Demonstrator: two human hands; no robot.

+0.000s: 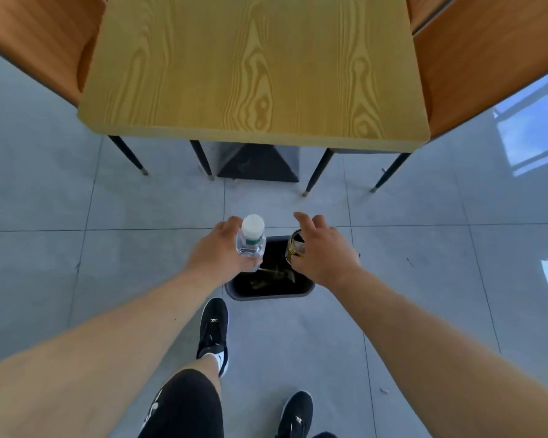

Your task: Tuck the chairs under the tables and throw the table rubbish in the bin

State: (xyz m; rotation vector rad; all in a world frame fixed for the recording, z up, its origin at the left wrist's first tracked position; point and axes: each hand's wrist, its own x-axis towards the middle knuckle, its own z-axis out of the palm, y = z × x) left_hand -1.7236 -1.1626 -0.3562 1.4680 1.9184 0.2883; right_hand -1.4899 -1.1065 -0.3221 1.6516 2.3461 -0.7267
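**Bottle and can held over the bin**

Nearest, the person's two shoes (214, 335) stand on the grey floor (45, 263) at 6 o'clock, just short of the bin (271, 287). Both bare arms reach forward over it.

The left hand (217, 248) grasps a clear bottle (250, 240) with a white cap, held upright at the bin's 10 o'clock edge. The right hand (325, 251) reaches over a gold can (295, 248) from above at the bin's 1 o'clock, fingers spread; whether it grips the can or has let go, I cannot tell. Both pieces sit above the dark opening, so a drop should land inside rather than on the floor.

Farther, at 12 o'clock, the wooden counter (253, 64) shows no rubbish. Orange chairs (487, 67) flank it at 10 and 2 o'clock, seats under the top, so the tucking looks done here.
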